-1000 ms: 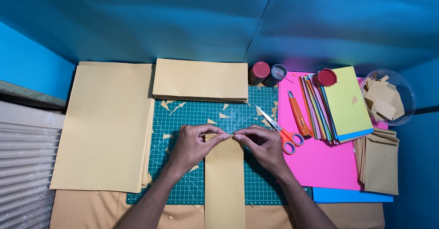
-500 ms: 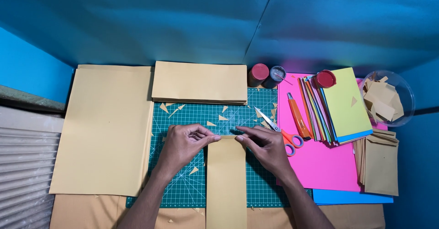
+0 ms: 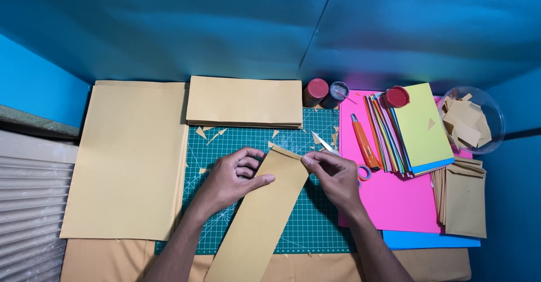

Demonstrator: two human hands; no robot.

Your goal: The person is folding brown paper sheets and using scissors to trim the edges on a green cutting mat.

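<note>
Item: long tan paper strip (image 3: 260, 214), lying tilted across the green cutting mat (image 3: 315, 225), its lower end past the mat's near edge. Left hand (image 3: 234, 178): thumb pressed flat on the strip's upper left edge, fingers curled. Right hand (image 3: 332, 175): fingertips pinching the top right corner (scissors (image 3: 338, 157) partly hidden behind). Tan sheet stack (image 3: 245, 101) at the mat's far edge.

Tan-brown paper strip (image 3: 256, 214) under fingertips of both hands, plain, no print. Beneath fingers: dark green cutting mat (image 3: 315, 220) w/ pale grid lines. Right of right-hand fingers (image 3: 315, 161): hot pink sheet (image 3: 394, 203), orange knife (image 3: 364, 145), lime-green-topped multicolour paper stack (image 3: 420, 127). Beyond fingertips: tan envelope pile (image 3: 245, 101), red-lidded jar (image 3: 316, 90). Left of left-hand fingers (image 3: 245, 166): big plain tan sheet (image 3: 129, 158).
</note>
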